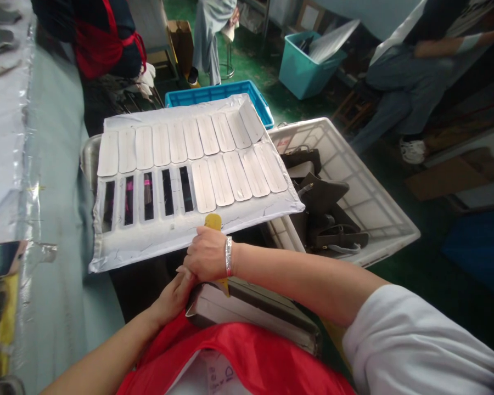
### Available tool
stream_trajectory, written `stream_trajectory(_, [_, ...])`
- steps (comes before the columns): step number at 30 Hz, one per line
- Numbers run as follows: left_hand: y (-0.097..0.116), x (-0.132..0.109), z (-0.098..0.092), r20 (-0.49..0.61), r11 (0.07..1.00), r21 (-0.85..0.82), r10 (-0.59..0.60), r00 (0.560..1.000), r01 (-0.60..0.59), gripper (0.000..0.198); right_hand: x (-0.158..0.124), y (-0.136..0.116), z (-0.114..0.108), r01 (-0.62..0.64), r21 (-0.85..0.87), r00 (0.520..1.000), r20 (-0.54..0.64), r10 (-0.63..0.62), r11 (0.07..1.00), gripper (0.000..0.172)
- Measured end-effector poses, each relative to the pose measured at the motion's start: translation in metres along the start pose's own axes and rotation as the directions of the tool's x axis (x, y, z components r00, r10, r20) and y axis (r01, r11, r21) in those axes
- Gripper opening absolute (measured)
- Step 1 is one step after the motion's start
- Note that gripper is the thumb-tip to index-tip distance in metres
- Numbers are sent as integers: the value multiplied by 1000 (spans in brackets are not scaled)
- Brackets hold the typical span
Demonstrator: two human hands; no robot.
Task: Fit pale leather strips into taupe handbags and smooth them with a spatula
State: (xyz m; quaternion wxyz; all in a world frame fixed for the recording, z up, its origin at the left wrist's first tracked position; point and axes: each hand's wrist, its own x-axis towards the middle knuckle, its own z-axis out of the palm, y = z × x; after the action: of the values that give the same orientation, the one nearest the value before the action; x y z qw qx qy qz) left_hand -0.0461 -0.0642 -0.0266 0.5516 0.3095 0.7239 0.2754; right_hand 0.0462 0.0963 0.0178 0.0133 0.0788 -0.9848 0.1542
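My right hand (206, 254) is closed around a yellow flat tool (213, 221), whose rounded end sticks out above the fist. A lower bit of the tool shows below the wrist. Directly beside it, my left hand (173, 294) touches the right one, fingers mostly hidden, closed at the end of a dark boxy piece (271, 299) with a pale side. This piece lies across my lap against the red apron (239, 354). Just beyond the hands, a white-covered board (144, 241) bears two rows of pale rounded strips (203, 185); several narrow openings show at its left.
A white crate (379, 225) with dark bag-like pieces (325, 203) stands right of the board. Behind it sits a blue bin (209, 93), and farther off a teal tub (300, 74). At left runs a pale covered table edge (57, 219). Several people sit nearby.
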Motion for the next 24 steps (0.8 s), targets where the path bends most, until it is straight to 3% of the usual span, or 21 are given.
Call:
stream_trajectory(3, [5, 2, 0, -58, 997, 46, 63, 996, -60, 44, -4, -2, 1, -61, 20, 998, 26, 60, 998, 30])
stream_trajectory(8, [12, 8, 0, 6, 982, 50, 182, 983, -182, 47, -12, -4, 4, -168, 59, 986, 3, 168, 984, 32])
stream_trajectory(11, [20, 12, -2, 99, 971, 52, 228, 969, -234, 49, -18, -9, 8, -256, 80, 966, -11, 258, 963, 34])
stream_trajectory(15, [30, 17, -6, 279, 942, 97, 285, 917, -323, 51, -28, -18, 12, -391, 96, 918, -30, 395, 915, 34])
stream_trajectory(21, [46, 25, -5, 399, 923, 183, 246, 883, -340, 49, -45, -29, 12, -504, 100, 859, -46, 510, 858, 42])
stream_trajectory(24, [57, 27, -3, 475, 923, 186, 215, 853, -337, 52, -53, -34, 9, -568, 103, 820, -2, 572, 816, 34])
